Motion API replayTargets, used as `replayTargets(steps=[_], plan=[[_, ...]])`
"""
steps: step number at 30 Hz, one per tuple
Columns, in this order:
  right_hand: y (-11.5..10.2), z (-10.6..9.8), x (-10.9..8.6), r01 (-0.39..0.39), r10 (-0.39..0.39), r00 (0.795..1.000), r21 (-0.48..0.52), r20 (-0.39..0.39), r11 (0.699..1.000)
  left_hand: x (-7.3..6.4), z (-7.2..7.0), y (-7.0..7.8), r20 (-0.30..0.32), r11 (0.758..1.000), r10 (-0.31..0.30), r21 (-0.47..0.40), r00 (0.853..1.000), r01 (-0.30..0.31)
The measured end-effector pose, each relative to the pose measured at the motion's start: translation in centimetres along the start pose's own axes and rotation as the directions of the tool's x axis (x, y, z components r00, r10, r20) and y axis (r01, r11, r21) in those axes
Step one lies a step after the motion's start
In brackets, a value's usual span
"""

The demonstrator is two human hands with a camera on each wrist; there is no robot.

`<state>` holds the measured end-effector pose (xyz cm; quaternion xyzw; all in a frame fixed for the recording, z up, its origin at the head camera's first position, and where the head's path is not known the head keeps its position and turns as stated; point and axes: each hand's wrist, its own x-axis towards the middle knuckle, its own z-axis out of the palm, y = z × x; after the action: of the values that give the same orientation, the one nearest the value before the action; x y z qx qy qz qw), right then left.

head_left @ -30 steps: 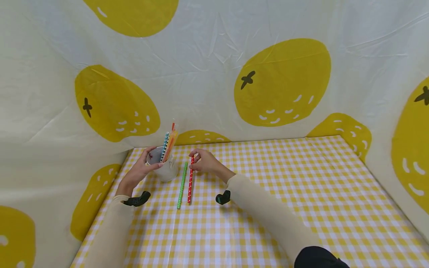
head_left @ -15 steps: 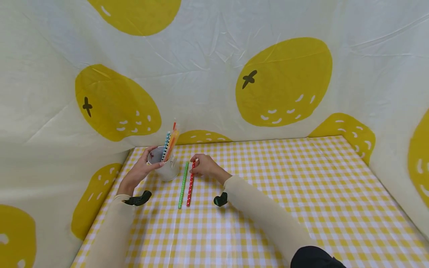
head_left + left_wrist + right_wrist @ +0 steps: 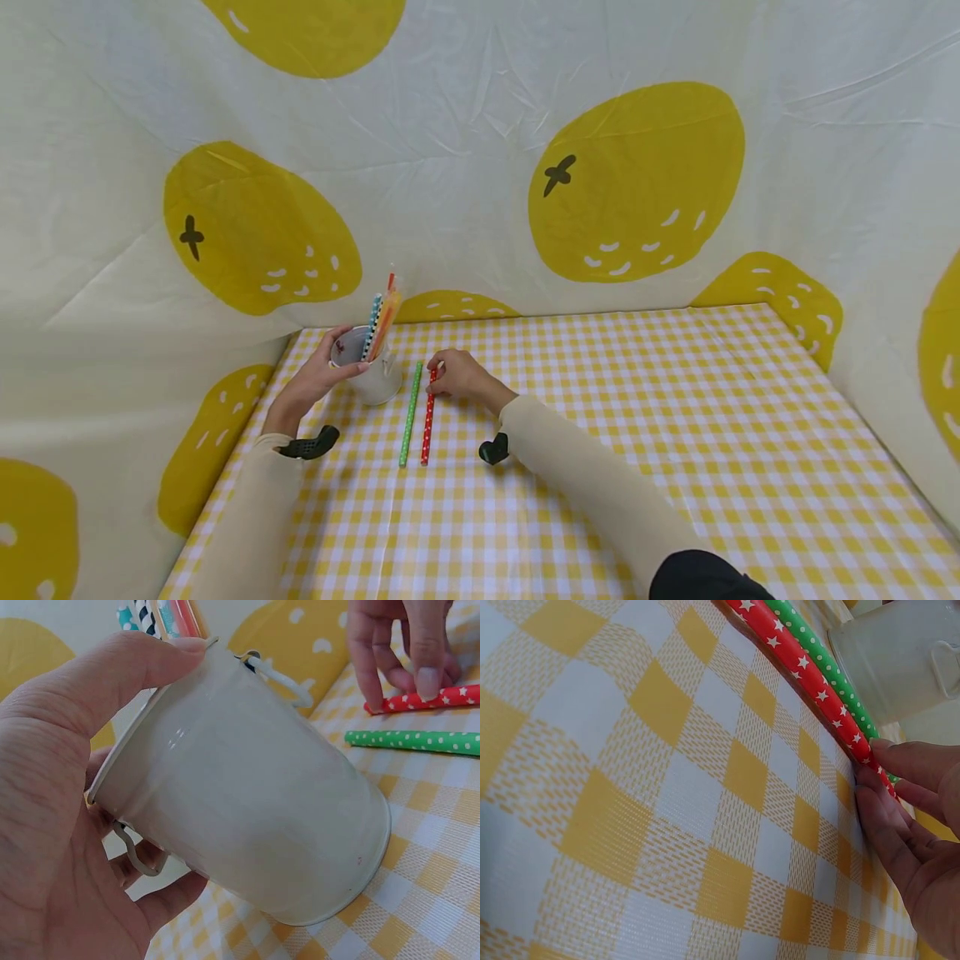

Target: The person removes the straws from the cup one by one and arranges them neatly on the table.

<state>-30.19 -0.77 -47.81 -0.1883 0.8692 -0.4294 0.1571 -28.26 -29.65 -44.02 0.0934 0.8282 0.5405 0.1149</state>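
A small white metal bucket (image 3: 381, 385) with side handles stands at the back left of the table. My left hand (image 3: 309, 385) grips its rim, the thumb over the near edge. Several straws (image 3: 381, 323), among them blue, black-and-white and orange ones, lean inside the bucket. To its right a green straw (image 3: 410, 421) with white dots lies on the cloth. Roughly parallel beside it is a red straw (image 3: 427, 432) with white stars. My right hand (image 3: 463, 375) pinches the red straw near its far end, which the fingers partly hide in the head view.
A yellow-and-white checked cloth (image 3: 600, 433) covers the table. White fabric (image 3: 465, 200) printed with large yellow fruit hangs along the back and the left side. Dark wrist devices (image 3: 309, 444) sit on both sleeves.
My right hand has shifted slightly nearer with the red straw, which now lies level with the green one. The left hand and bucket have stayed nearly in place.
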Motion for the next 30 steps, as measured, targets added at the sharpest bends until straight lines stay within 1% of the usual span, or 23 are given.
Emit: replayTargets(steps=[6, 15, 19, 27, 30], plan=[[-0.1, 0.0, 0.1, 0.005, -0.005, 1.000, -0.018, -0.002, 1.000, 0.1, 0.0, 0.6, -0.006, 1.000, -0.001, 0.031, 1.000, 0.001], [-0.1, -0.4, -0.3, 0.014, -0.014, 1.000, 0.007, 0.004, 1.000, 0.2, -0.1, 0.8, -0.002, 0.998, -0.001, 0.056, 1.000, 0.002], [-0.3, -0.6, -0.6, 0.032, -0.032, 0.999, -0.005, 0.001, 0.999, 0.1, -0.1, 0.8, -0.002, 0.999, -0.005, 0.054, 1.000, 0.005], [0.0, -1.1, -0.5, 0.040, -0.040, 0.999, 0.001, -0.017, 0.999, 0.1, 0.2, 0.5, -0.013, 0.999, -0.004, 0.051, 1.000, 0.005], [0.0, -1.2, -0.4, 0.052, -0.053, 0.998, -0.020, -0.030, 0.998, 0.1, 0.1, 0.3, -0.011, 0.999, -0.001, 0.039, 1.000, 0.001]])
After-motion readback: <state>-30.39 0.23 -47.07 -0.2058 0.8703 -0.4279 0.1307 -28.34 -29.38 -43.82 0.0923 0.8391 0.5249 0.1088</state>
